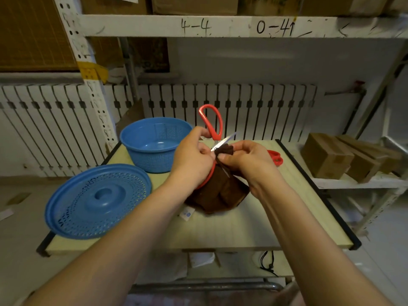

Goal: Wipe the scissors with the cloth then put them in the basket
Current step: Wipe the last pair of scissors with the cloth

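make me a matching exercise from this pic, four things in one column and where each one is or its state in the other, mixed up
Things:
1. scissors
2. cloth
3. basket
4. lid

Places or states:
A. lying flat at the table's near left corner
B. standing empty at the table's far left
C. pinched around a blade by the right hand
D. held up by the left hand, blades apart

Pairs: 1-D, 2-C, 3-B, 4-A
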A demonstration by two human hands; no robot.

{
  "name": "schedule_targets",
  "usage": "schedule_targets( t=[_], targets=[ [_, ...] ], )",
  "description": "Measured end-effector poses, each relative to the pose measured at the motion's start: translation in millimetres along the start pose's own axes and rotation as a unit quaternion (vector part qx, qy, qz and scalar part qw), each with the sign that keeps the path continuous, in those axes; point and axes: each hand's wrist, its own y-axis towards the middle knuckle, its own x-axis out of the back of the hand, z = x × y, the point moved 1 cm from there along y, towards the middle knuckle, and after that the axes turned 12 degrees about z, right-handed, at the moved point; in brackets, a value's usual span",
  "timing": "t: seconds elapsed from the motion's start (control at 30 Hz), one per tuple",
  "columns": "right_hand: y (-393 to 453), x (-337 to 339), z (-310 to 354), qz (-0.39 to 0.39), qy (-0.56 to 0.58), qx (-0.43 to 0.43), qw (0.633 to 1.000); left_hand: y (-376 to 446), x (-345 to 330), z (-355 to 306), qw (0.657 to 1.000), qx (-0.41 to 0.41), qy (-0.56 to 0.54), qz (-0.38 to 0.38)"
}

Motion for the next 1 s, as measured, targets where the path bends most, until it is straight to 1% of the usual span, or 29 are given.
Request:
schedule_targets(
  t=[0.1, 0.17, 0.27, 0.37, 0.43, 0.5, 0.57, 0.63, 0.7, 0.77, 0.87, 0.9, 0.93, 1.0],
  targets=[
    [-1, 0, -5, -0.018, -0.058, 0.019, 0.998, 2, -2, 2, 0.999, 0.013, -0.039, -0.028],
    [-3, -1, -7, -0.028, -0.064, 0.031, 0.997, -1, -6, 1, 0.995, 0.03, -0.087, -0.024],
    [-7, 6, -9, -0.022, -0.079, 0.033, 0.996, -5, -6, -1, 0.988, 0.042, -0.145, -0.029],
    [-17, 19, -18, -0.024, -0.093, 0.018, 0.995, 3, 16, -6, 0.972, 0.051, -0.213, -0.089],
    [-23, 29, -23, -0.046, -0.106, 0.015, 0.993, 7, 30, -9, 0.968, 0.054, -0.225, -0.097],
    [-22, 35, -21, -0.049, -0.139, 0.027, 0.989, 5, 29, -10, 0.973, 0.061, -0.215, -0.066],
    [-20, 33, -17, -0.023, -0.18, 0.025, 0.983, 2, 21, -8, 0.972, 0.071, -0.22, -0.041],
    [-19, 30, -18, -0.004, -0.218, 0.018, 0.976, 0, 15, -5, 0.968, 0.074, -0.237, -0.025],
    [-16, 29, -23, -0.005, -0.265, 0.021, 0.964, -1, 13, -5, 0.964, 0.076, -0.255, -0.015],
    [-11, 28, -29, -0.002, -0.329, 0.015, 0.944, -2, 11, -3, 0.959, 0.083, -0.272, -0.003],
    [-3, 29, -36, 0.062, -0.435, -0.043, 0.897, -4, 11, -2, 0.951, 0.089, -0.296, 0.024],
    [-2, 30, -37, 0.086, -0.454, -0.064, 0.884, -4, 11, -1, 0.948, 0.089, -0.302, 0.04],
    [0, 33, -34, 0.104, -0.457, -0.076, 0.88, -4, 12, 1, 0.946, 0.087, -0.305, 0.059],
    [3, 39, -25, 0.108, -0.43, -0.065, 0.894, -5, 13, 3, 0.943, 0.083, -0.307, 0.099]
  ],
)
